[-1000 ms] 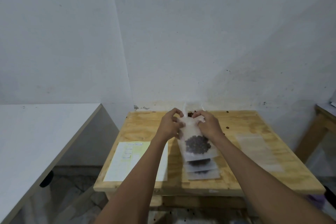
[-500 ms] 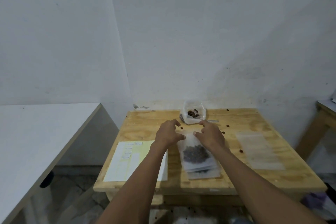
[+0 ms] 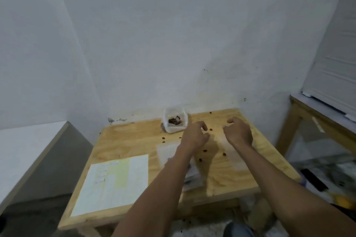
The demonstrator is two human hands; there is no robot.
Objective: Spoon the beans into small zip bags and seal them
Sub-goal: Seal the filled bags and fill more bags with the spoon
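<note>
A clear plastic container [image 3: 174, 122] with a few dark beans stands at the far edge of the wooden table [image 3: 134, 140]. A blurred stack of filled zip bags [image 3: 166, 153] lies near the table's middle, partly hidden under my left forearm. Flat empty zip bags [image 3: 232, 153] lie to the right. My left hand [image 3: 194, 134] hovers just right of the container, fingers loosely curled, holding nothing. My right hand [image 3: 238, 131] hovers over the far end of the empty bags, also loosely curled and holding nothing. Several loose beans [image 3: 204, 150] dot the tabletop between my hands.
A white and yellow paper sheet [image 3: 115, 181] lies on the table's near left part. A white table [image 3: 23, 150] stands to the left and another wooden table [image 3: 308, 113] to the right. Dark clutter sits on the floor at the lower right.
Both hands laid the filled bag on the stack and let go. They then moved right and farther out, toward the empty bags. The view swung to the left.
</note>
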